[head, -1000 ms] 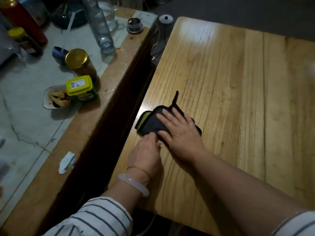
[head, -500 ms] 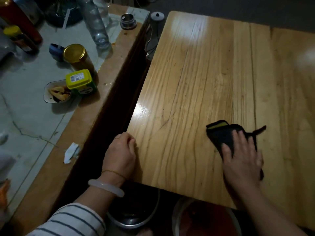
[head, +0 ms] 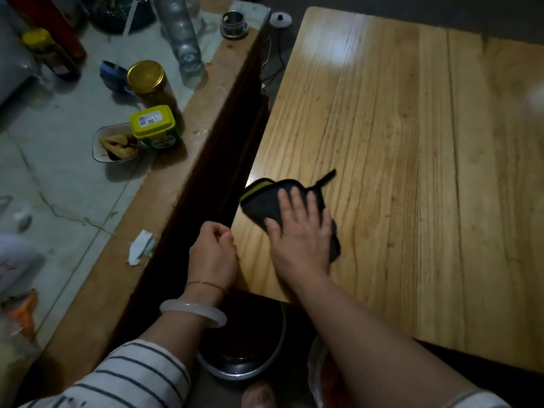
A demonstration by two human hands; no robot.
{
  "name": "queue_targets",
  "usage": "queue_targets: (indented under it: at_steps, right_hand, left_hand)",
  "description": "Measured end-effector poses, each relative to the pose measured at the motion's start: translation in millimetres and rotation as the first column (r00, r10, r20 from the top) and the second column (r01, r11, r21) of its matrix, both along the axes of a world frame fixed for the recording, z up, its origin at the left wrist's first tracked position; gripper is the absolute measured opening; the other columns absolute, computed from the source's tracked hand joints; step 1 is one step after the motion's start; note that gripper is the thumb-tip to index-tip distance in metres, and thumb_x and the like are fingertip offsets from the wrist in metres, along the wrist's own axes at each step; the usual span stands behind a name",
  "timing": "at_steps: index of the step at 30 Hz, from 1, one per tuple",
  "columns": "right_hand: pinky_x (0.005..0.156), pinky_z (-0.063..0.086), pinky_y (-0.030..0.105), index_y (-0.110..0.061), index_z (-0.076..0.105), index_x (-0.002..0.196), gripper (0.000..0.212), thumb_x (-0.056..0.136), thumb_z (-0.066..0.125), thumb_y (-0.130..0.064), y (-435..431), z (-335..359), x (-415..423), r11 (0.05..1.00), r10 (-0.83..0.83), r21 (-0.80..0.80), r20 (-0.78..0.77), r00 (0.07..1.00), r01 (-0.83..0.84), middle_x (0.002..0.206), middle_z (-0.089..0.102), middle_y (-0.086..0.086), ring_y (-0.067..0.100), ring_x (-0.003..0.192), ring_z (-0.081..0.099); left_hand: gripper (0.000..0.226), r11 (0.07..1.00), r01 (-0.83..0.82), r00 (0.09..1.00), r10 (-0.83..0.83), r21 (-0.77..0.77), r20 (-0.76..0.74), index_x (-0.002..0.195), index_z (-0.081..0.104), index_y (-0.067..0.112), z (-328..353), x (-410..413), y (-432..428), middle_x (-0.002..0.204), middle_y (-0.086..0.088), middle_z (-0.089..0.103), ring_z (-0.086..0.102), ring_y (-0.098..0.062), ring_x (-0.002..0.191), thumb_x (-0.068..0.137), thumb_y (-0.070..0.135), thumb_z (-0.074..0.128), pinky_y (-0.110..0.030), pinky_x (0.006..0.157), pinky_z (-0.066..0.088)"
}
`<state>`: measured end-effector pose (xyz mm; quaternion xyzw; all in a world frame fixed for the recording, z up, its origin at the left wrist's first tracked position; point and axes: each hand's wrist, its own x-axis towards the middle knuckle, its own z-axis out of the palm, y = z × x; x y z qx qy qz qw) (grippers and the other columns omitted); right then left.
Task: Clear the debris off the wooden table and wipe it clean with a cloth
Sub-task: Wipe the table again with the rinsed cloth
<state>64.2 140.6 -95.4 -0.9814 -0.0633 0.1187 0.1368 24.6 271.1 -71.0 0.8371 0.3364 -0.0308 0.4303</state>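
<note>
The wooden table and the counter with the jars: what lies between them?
In the head view, a dark gap separates the wooden table from the counter. Cords hang at its far end; the left hand hovers near its close end.

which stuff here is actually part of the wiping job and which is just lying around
In the job:
- dark cloth, pressed flat under the right hand
- wooden table
- left hand, curled at the table's near corner

Lying about, on the side counter:
- gold-lidded jar
- yellow-lidded tub
- small dish
- clear bottle
- crumpled paper

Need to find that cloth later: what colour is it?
Black with a yellow-green edge strip; the cloth shows in the head view.
</note>
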Motion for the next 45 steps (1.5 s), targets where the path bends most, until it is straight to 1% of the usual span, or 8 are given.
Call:
queue_targets:
  at_steps: [9,11,15,20,27,32,36,45]
  right_hand:
    - [0.122,-0.006,0.039,-0.038,0.013,0.155,0.068,0.092,0.007,-0.063,-17,4,21,0.888,0.458,0.024,0.025,0.889,-0.458,0.164,0.009,-0.013,0.011,0.151,-0.003]
    - [0.122,-0.006,0.038,-0.038,0.012,0.156,0.064,0.095,0.013,-0.06,-28,5,38,0.917,0.398,0.002,0.033,0.917,-0.399,0.164,0.007,-0.014,0.009,0.151,-0.004]
    - [0.121,-0.006,0.041,-0.032,0.008,0.157,0.06,0.103,0.02,-0.054,-33,-2,78,1.0,0.029,-0.007,0.042,0.999,-0.028,0.165,0.003,-0.01,0.013,0.151,-0.005]
    - [0.122,-0.006,0.048,-0.031,0.005,0.157,0.059,0.103,0.019,-0.051,-4,-5,92,0.979,-0.205,-0.019,0.0,0.979,0.204,0.166,0.0,-0.006,0.018,0.152,-0.008]
    - [0.12,-0.011,0.044,-0.038,0.005,0.156,0.057,0.103,0.02,-0.053,20,2,28,0.986,0.158,0.045,0.017,0.987,-0.158,0.164,-0.002,-0.012,0.013,0.151,-0.011]
    - [0.118,0.004,0.05,-0.034,0.03,0.153,0.059,0.097,0.027,-0.054,20,-6,-27,0.919,0.368,0.114,0.106,0.924,-0.379,0.161,0.026,-0.005,0.021,0.151,0.012]
    - [0.117,0.009,0.051,-0.033,0.037,0.15,0.057,0.097,0.036,-0.054,2,-12,-53,0.861,0.474,0.119,0.165,0.865,-0.494,0.158,0.034,-0.004,0.024,0.15,0.021]
    - [0.115,0.023,0.051,-0.031,0.03,0.153,0.065,0.094,0.052,-0.045,-67,-23,-85,0.799,0.583,-0.005,0.253,0.772,-0.602,0.158,0.034,-0.002,0.026,0.147,0.026]
  left_hand:
    - [0.012,0.998,-0.065,0.998,0.065,-0.01,0.007,0.089,0.053,0.017,-6,-1,-2,0.08,-0.002,0.06,0.055,-0.018,0.076,0.095,0.022,0.044,-0.03,0.063,0.036]
    - [0.014,0.997,-0.068,0.998,0.068,-0.047,0.008,0.087,0.054,0.018,-8,-1,1,0.079,-0.002,0.061,0.056,-0.018,0.074,0.095,0.025,0.045,-0.03,0.062,0.038]
    - [0.02,0.975,-0.131,0.991,0.135,-0.18,0.012,0.086,0.06,0.015,-9,0,12,0.071,-0.002,0.061,0.055,-0.016,0.063,0.096,0.024,0.045,-0.029,0.059,0.042]
    - [0.027,0.956,-0.187,0.982,0.191,-0.225,-0.002,0.082,0.062,0.012,-14,-5,32,0.065,-0.002,0.058,0.052,-0.017,0.062,0.097,0.024,0.043,-0.033,0.063,0.043]
    - [0.023,0.947,-0.261,0.962,0.271,-0.186,0.03,0.082,0.062,0.013,-13,1,44,0.063,0.0,0.059,0.053,-0.018,0.061,0.094,0.022,0.044,-0.035,0.065,0.043]
    - [0.022,0.943,-0.321,0.94,0.328,-0.091,0.087,0.091,0.064,0.006,-6,1,47,0.067,-0.003,0.058,0.053,-0.016,0.064,0.093,0.018,0.045,-0.028,0.058,0.038]
    - [0.023,0.947,-0.322,0.94,0.322,-0.016,0.109,0.095,0.065,0.005,-5,0,39,0.081,-0.01,0.061,0.057,-0.024,0.079,0.093,0.017,0.047,-0.03,0.07,0.038]
    - [0.018,0.983,-0.17,0.97,0.155,0.065,0.19,0.095,0.06,0.009,4,2,-7,0.086,-0.011,0.062,0.055,-0.024,0.082,0.095,0.021,0.046,-0.031,0.072,0.037]
